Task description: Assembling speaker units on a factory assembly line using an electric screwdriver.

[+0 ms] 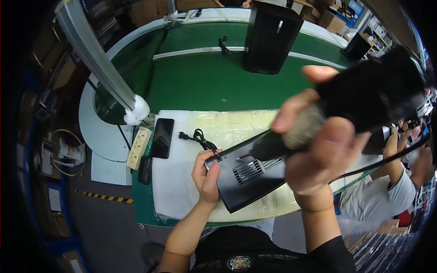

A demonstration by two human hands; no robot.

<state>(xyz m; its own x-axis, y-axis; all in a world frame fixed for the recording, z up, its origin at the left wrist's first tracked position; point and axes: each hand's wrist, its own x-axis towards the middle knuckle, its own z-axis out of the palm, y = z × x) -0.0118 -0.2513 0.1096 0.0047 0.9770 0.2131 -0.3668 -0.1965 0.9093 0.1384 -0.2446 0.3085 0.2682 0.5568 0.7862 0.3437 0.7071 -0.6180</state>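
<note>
My left hand [207,182] grips the left end of a black metal case [241,193] with slotted vents, its thumb on top near the corner. The case lies tilted over the padded work mat. A black power cord [200,138] with a plug lies coiled by that end. In my right hand [323,152] is a black electric screwdriver [373,91], large and blurred close to the camera. Its thin bit points left, over the case's top face beside the vents; I cannot tell if it touches. The screwdriver and my right hand hide the case's right part.
A phone [162,138] and a cream power strip [138,148] are at the mat's left. A tall black box [271,41] stands on the green conveyor [195,86]. A metal post [95,54] rises at left. Another person's arm [392,150] is at right.
</note>
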